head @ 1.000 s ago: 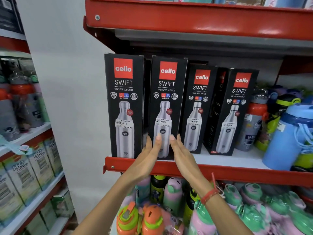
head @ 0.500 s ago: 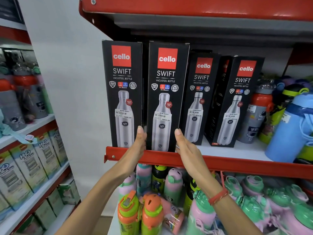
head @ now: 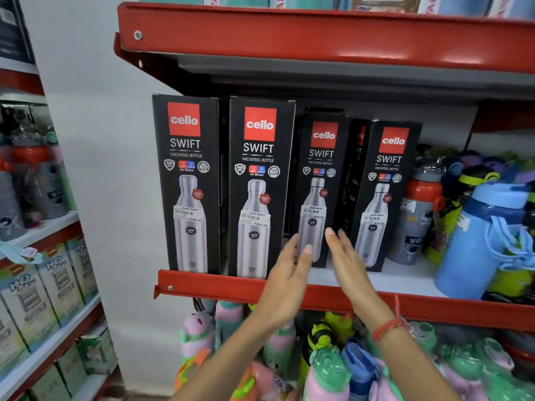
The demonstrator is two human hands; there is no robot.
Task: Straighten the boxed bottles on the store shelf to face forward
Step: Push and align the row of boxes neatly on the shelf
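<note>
Left hand (head: 289,269) spread, covering the third boxed bottle's (head: 318,180) lower left corner, right hand (head: 348,260) spread just beside it, grey bottle (head: 417,215) half hiding behind the rightmost box (head: 385,195), red shelf lip (head: 208,283) running below.

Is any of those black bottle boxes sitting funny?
Yes. The third box and fourth box sit further back than the two left boxes and look turned, the fourth showing its side panel. Both hands are open by the third.

Bright overhead light, glare on red shelf edge (head: 318,36) (corners warp, blur).
</note>
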